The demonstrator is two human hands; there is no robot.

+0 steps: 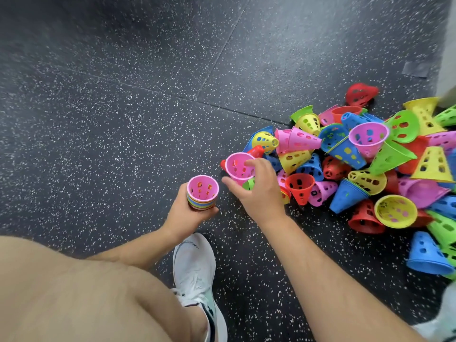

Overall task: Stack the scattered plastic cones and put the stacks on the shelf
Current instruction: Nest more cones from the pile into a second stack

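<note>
My left hand [183, 213] grips a stack of nested cones [202, 193], wide ends up, with a pink cone on top and striped rims of several colours below it. My right hand [259, 187] holds a single pink cone [238, 168] by its rim, just right of the stack and at the left edge of the pile. The pile of scattered perforated cones [357, 164] in pink, yellow, blue, green and red lies on the floor to the right. A green cone peeks out under my right palm. No shelf is in view.
The dark speckled rubber floor [123, 107] stretches to the left and ahead. My white shoe [195, 267] stands below my left hand, and my bent leg fills the lower left. A pale wall or post edge [447, 58] rises at the far right.
</note>
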